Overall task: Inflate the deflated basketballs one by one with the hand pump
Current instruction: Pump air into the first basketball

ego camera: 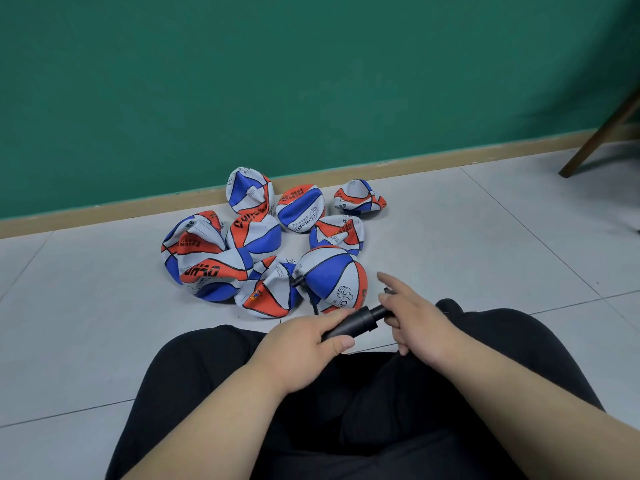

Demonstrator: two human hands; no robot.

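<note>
Gripping the black barrel of the hand pump (356, 320), the left hand (301, 344) has fingers and thumb curled round it, just above the seated person's black trousers (346, 410). The right hand (419, 323) holds the pump's handle end. Its lower fingers are curled round the handle and its index finger is straight, pointing toward the balls. The pump lies nearly level between the two hands. A thin black hose (297, 281) leads from the pump to the left side of the rounded basketball (332, 275). This ball rests on the floor (485, 237) just beyond both hands and touches neither. It is nearly full in shape, with red, white and blue panels, black seams, and a thumbs-up print with lettering on the side facing the person. The deflated basketballs (207, 268) carry the same colours but are folded and creased into caps and wedges. They lie clustered to the left of and behind the rounded ball. The nearest crumpled one sits against its left side, and the farthest lie close to the skirting board (415, 164) at the floor's far edge, below the green wall (277, 81). Bare grey tile shows to the right of the cluster, out to a slanted wooden leg (602, 133) near the floor's far right corner. More tile shows to the left of the cluster and on both sides of the person's knees.
</note>
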